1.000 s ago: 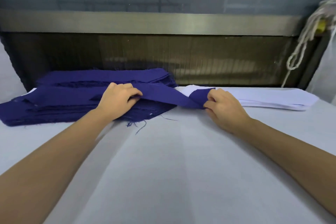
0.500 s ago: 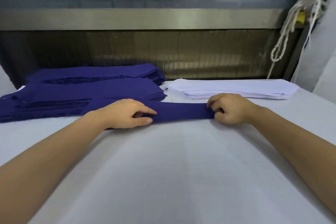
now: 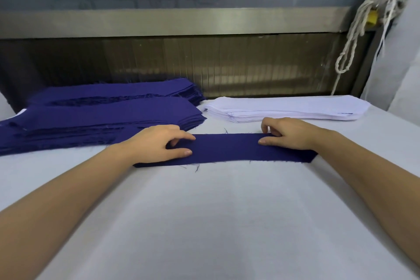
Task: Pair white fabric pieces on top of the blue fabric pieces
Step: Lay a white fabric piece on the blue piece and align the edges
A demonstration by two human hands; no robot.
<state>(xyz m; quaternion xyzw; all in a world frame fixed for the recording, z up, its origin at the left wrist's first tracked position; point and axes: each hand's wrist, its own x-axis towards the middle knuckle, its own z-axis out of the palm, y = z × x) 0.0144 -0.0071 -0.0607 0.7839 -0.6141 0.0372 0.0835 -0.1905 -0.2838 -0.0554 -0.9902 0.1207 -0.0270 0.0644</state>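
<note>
Strip: one blue strip (image 3: pixel 227 146) is lying flat across the table (image 3: pixel 216 223), running left to right, with loose threads trailing from its long edges.
Left grip: the left grip (image 3: pixel 159 143) is resting on top of the strip's left end, covering it. The thumb and forefinger are stretching out flat along the cloth and the other fingers are tucking under the palm. It is pressing down, not clasping.
Right grip: the right grip (image 3: pixel 288 134) is sitting on the strip's right end. The thumb is lying on the cloth and the fingers are curling down at the strip's far edge. Whether they are pinching that edge or only touching it, I cannot tell.
Near blue stack (image 3: pixel 109 116): it is sitting just behind the strip's left end, its front corner nearly meeting the left grip.
Far blue stack (image 3: pixel 118 91): it is lying behind the near one, farther from the strip.
White stack (image 3: pixel 288 107): it is lying just behind the strip's right half, apart from it and beside the blue stacks.
Rail (image 3: pixel 181 21): a metal rail is running along the wall, well behind the strip.
Rope (image 3: pixel 354 36): pale rope is hanging in loops well behind the strip's right end.
</note>
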